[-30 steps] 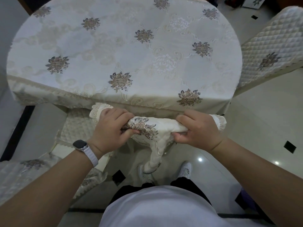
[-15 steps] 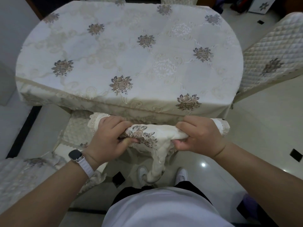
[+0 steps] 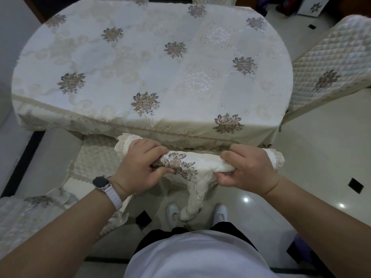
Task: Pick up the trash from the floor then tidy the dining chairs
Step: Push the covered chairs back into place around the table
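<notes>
A dining chair stands right in front of me, tucked against the table, its backrest top wrapped in a cream cover with an embroidered flower. My left hand grips the left end of that top, fingers curled over it. My right hand grips the right end the same way. The chair's quilted seat shows to the left, partly under the tablecloth. Cover fabric hangs bunched below the backrest between my feet. No trash is in view.
The oval dining table with a cream floral tablecloth fills the upper view. A quilted chair stands at the right, another covered chair at the lower left. Glossy pale floor tiles with small black insets lie to the right.
Both hands keep their grip on the backrest. The table has slid down in view and the chair sits slightly closer under its edge.
</notes>
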`<state>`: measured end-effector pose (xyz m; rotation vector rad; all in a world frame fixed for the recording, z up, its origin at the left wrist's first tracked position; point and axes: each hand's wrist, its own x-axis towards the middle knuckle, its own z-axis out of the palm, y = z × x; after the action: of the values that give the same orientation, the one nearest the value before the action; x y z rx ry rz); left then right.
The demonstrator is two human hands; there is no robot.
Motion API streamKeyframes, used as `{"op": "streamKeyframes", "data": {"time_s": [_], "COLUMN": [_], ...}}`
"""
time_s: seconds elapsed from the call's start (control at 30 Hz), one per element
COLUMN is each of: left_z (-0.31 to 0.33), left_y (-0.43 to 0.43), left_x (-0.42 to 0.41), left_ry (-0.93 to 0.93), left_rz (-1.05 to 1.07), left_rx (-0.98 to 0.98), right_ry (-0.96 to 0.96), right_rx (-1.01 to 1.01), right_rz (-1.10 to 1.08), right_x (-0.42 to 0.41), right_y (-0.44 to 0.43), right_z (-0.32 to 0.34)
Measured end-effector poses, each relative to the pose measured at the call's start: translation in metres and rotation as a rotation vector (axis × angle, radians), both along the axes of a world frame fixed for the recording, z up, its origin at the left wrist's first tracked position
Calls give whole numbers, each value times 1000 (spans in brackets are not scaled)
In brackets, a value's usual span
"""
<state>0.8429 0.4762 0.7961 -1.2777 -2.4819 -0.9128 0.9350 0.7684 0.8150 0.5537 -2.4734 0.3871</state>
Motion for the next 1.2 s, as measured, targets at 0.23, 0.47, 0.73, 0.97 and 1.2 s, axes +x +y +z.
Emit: {"op": "streamKeyframes", "data": {"time_s": [0.23, 0.47, 0.73, 0.97, 1.2], "left_z": [-2, -1, -17, -30, -32], "left_y": [-5, -7, -15, -20, -18], "left_x": [-4, 2, 24, 46, 46], "left_ry": [5, -8, -24, -55, -32], "left_rz": [2, -33, -226, -198, -173], "left_rx": [-35, -112, -259, -311, -315], "right_ry": [-28, -47, -124, -197, -272], "right_rx": [-15, -19, 22, 31, 75], "right_rz": [1, 0, 24, 60, 35], "right_x": [-3, 2, 33, 49, 49], "right_y": [-4, -7, -17, -19, -17], "right_z": [-6, -9, -34, -46, -46]}}
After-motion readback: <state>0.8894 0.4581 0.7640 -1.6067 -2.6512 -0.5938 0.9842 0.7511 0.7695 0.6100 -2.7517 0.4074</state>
